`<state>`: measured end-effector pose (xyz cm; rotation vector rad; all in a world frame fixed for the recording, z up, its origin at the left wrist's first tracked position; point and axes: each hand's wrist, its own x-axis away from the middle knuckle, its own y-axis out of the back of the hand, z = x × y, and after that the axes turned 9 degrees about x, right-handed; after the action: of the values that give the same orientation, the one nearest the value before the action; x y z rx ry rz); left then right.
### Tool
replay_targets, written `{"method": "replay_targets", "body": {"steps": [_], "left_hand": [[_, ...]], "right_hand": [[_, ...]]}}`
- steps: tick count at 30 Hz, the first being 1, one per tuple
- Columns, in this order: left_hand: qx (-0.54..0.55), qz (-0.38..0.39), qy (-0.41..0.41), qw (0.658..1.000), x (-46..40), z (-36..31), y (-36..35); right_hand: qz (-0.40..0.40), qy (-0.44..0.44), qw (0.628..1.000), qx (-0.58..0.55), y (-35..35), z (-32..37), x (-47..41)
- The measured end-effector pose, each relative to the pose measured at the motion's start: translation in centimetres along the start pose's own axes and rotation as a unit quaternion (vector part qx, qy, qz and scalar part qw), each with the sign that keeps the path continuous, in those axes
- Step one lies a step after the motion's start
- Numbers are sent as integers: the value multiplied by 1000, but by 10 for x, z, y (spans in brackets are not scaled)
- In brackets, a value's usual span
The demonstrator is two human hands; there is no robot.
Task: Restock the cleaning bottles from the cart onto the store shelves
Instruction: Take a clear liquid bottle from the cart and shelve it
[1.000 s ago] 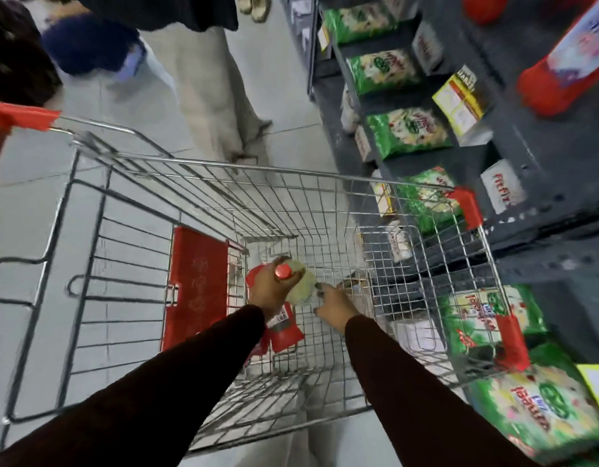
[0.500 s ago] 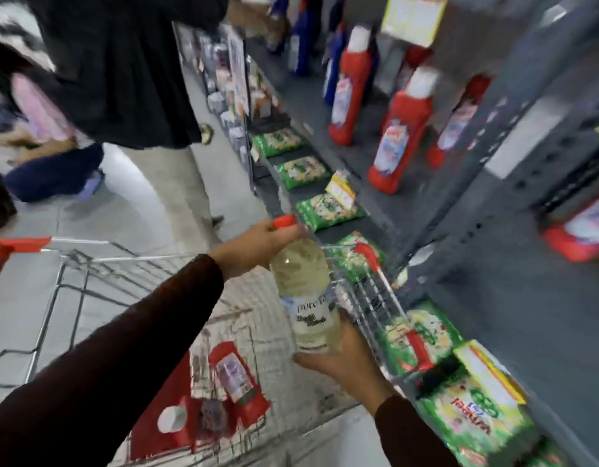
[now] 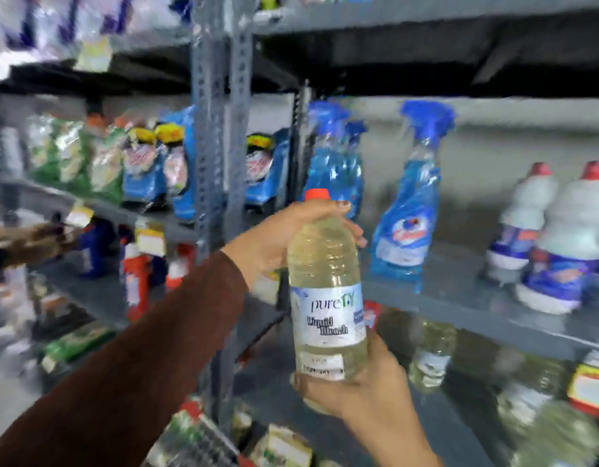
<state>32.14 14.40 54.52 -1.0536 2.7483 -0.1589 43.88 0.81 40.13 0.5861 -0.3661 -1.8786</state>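
Lifted from the cart, the bleach bottle (image 3: 326,284) stands upright, left hand (image 3: 284,237) wrapping its shoulder, right hand (image 3: 355,389) cupping its base.

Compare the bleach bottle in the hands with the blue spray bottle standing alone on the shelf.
The bleach bottle has a red screw cap; the spray bottle has a blue trigger head. The bleach bottle holds pale yellowish liquid, the spray bottle blue liquid. The bleach bottle is held up by the left hand at its shoulder and the right hand under its base; the spray bottle stands on the shelf. Both are clear and upright.
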Motion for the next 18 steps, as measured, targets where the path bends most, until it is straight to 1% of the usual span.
{"method": "replay_targets", "body": {"steps": [2, 4, 9, 12, 18], "left_hand": [[-3, 52, -16, 999, -20, -21, -39], [-34, 100, -31, 994, -36, -41, -80], [-61, 208, -50, 975, -67, -76, -156], [-85, 238, -57, 966, -72, -89, -186], [-96, 271, -77, 955, -72, -92, -208]], "right_hand": [[-61, -2, 998, -7, 34, 9, 0], [-113, 8, 994, -2, 74, 17, 5], [-193, 29, 981, 7, 140, 29, 18], [-231, 56, 971, 10, 165, 32, 28], [-248, 85, 965, 4, 185, 35, 38]]}}
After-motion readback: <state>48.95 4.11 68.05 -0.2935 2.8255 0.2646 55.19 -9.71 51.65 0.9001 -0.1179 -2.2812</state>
